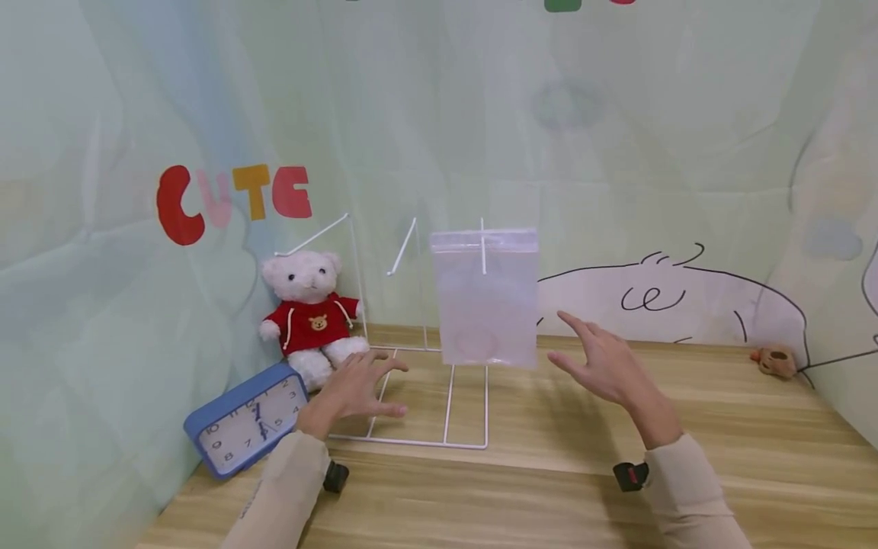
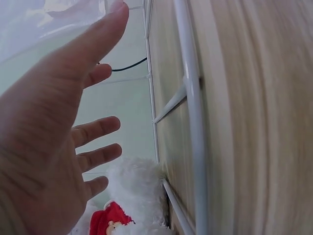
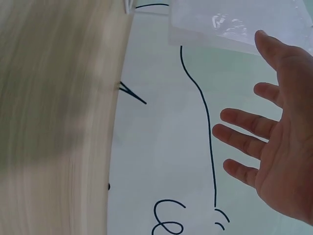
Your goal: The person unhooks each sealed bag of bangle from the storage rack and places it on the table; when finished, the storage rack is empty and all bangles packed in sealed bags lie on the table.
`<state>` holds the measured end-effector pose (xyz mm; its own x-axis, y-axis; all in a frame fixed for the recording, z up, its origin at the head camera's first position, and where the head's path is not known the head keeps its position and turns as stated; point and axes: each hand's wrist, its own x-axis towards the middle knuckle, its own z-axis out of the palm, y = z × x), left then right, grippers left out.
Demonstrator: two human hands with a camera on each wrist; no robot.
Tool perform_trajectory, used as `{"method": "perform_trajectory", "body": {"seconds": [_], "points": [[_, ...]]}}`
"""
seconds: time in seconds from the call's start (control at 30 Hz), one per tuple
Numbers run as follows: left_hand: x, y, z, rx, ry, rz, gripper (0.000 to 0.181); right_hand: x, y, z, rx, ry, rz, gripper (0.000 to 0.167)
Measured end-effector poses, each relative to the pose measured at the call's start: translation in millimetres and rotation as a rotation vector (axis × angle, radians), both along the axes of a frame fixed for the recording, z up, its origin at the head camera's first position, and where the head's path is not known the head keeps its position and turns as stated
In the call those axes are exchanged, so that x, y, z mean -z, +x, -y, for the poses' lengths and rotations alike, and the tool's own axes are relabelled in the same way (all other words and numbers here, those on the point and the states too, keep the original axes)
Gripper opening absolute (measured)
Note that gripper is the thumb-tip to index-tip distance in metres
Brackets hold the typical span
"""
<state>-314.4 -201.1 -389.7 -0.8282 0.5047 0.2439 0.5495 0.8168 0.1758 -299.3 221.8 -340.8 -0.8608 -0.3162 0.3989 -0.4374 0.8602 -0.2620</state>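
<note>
Bag (image 1: 488, 309) hangs on the right prong (image 1: 483, 255) of the rack (image 1: 449, 404), which probably bears its weight, so neither hand needs to. The right hand (image 1: 607, 362), fingers apart, is just beside its right edge; the left hand (image 1: 358, 385), also spread, is lower, left of it. Neither touches it.
</note>
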Motion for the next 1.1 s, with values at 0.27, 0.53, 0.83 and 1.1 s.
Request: {"method": "perform_trajectory", "body": {"seconds": [0.27,0.53,0.83,1.1], "points": [[4.1,-0.1,1.5,0.022,-0.013,0.089,0.072,-6.6,-5.3,11,-0.028,-0.071,-0.001,0.069],[6.9,1.7,2.1,0.035,0.005,0.204,0.074,-10.6,-10.3,20,-0.03,-0.16,0.005,0.068],[6.9,0.2,1.1,0.074,0.032,0.316,0.069,-11.9,-17.1,28,-0.017,-0.26,0.006,0.065],[8.0,0.9,2.2,0.127,0.083,0.395,0.062,-9.4,-22.7,38,-0.051,-0.326,0.033,0.062]]}}
